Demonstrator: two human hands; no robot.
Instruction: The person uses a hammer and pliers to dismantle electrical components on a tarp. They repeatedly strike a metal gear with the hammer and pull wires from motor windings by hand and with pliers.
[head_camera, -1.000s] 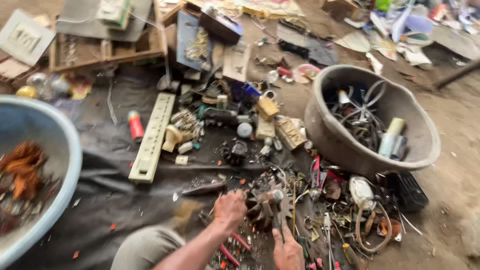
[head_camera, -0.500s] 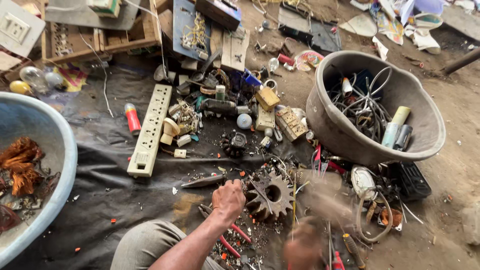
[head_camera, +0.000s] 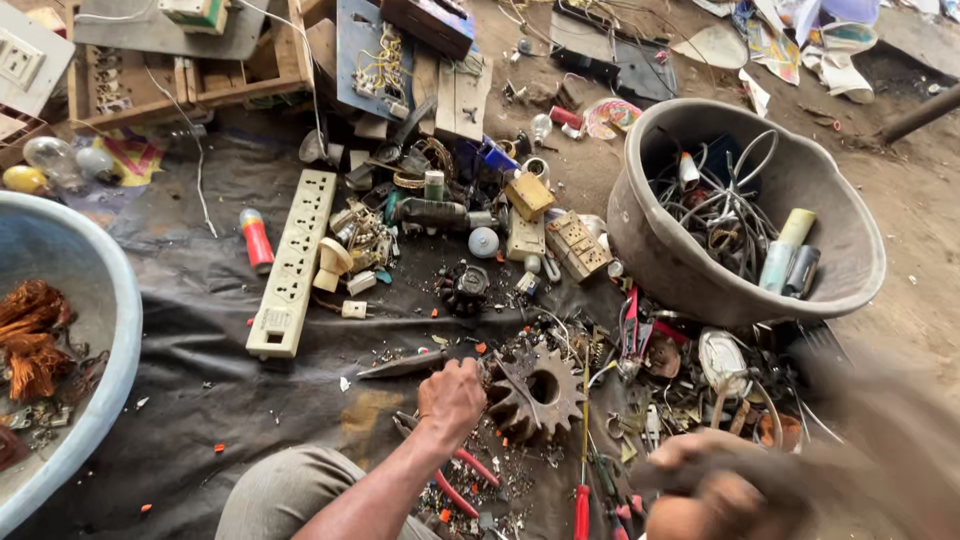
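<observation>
Basin (head_camera: 100, 330) rim, pale blue, curves along the far left, well apart from both hands, with tangled copper wire (head_camera: 32, 335) lying inside it. Light bulbs (head_camera: 50, 160) lie above it near a wooden crate (head_camera: 180, 70). Further right, a long cream power strip (head_camera: 293, 262) lies on the dark sheet (head_camera: 200, 380), up and to the left of the left hand's fingers, with a small red-and-white tube (head_camera: 256, 238) just beside its upper end. A pointed metal blade (head_camera: 405, 365) lies just left of those fingers.

The left hand (head_camera: 452, 398) is clenched, its curled fingers pressed against the left edge of a rusty toothed gear (head_camera: 535, 392), which lies flat on the sheet just right of the knuckles. Whether the fingers grip something under them I cannot tell. Red-handled pliers (head_camera: 455, 480) lie beneath the wrist, below the gear. Above the fingers sits a heap of sockets, plugs and coils; a small black round part (head_camera: 467, 285) is the nearest piece of it.

Right of the gear, a red-handled screwdriver (head_camera: 582, 470) lies upright in the frame between the two hands. The right hand (head_camera: 720, 490) is at the bottom edge, heavily blurred; its fingers look curled, but what they hold, if anything, cannot be told. Cables, rings and small scrap crowd the ground above it, between it and a large grey tub (head_camera: 745, 210). The tub stands up and to the right of both hands, holding loose wires and a few tubes.
</observation>
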